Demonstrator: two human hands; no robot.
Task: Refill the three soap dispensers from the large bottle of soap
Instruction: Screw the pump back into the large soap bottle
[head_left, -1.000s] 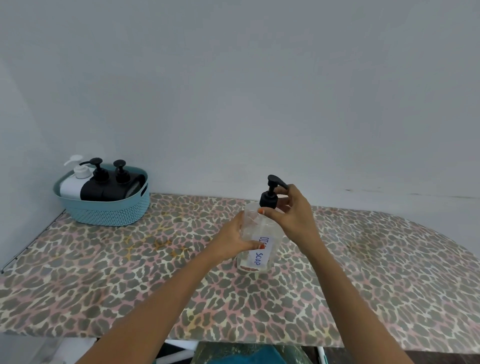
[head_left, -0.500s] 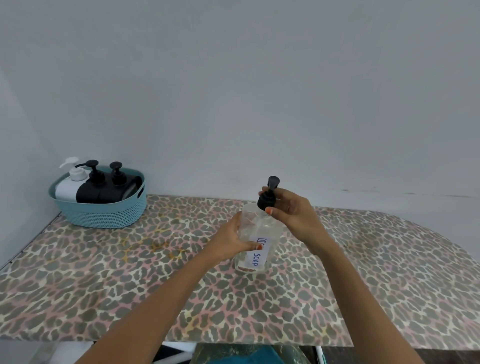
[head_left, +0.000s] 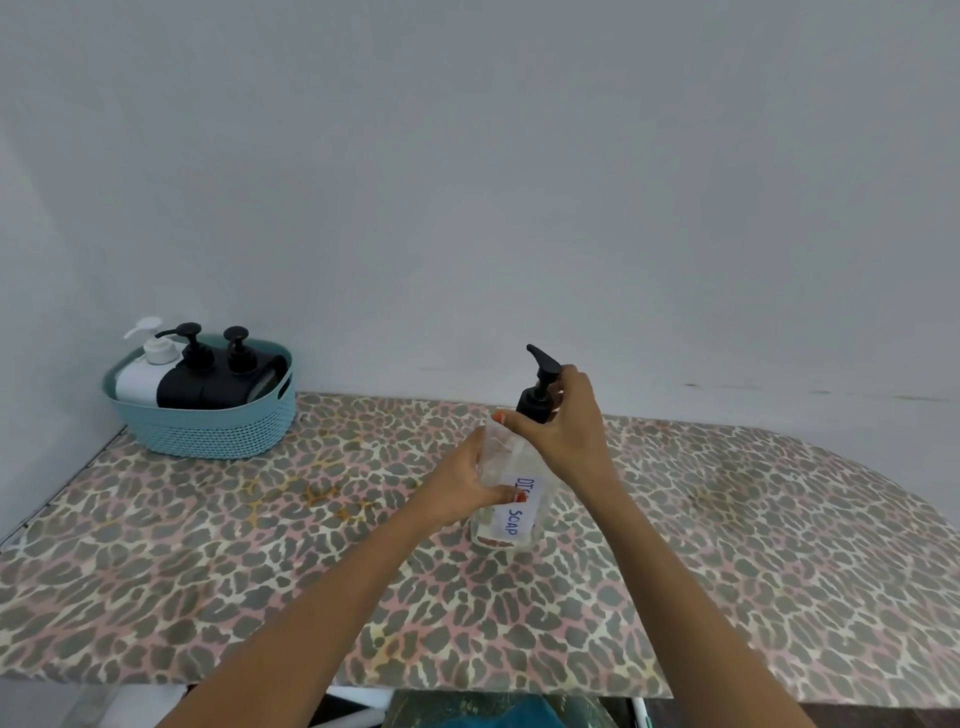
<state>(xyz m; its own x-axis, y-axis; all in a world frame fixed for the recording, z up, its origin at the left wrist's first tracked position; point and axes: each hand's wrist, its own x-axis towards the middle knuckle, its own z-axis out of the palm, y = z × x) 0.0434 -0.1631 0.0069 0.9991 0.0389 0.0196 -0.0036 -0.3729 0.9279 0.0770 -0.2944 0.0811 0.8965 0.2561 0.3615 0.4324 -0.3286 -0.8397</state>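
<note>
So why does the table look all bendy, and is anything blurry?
Head view: the wide-angle lens likely bows the edges of the leopard-print table; the light is soft and even, shadows faint, no glare; the label on the clear soap dispenser reads sharp, and the teal basket is crisp too.

— How many pump bottles do you count?
— Four. One clear dispenser (head_left: 506, 465) stands on the one bench (head_left: 208, 561). Three are in the basket (head_left: 208, 431): one white bottle (head_left: 137, 384), a left black bottle (head_left: 182, 392) and a right black bottle (head_left: 228, 392).
— And baskets?
— Only one, light blue.
— Pump heads (head_left: 543, 361)?
— Four: three black, one white.
— Labels?
— One paper label (head_left: 519, 506).
— Hands?
— Two: left hand (head_left: 465, 486), right hand (head_left: 563, 431).
</note>
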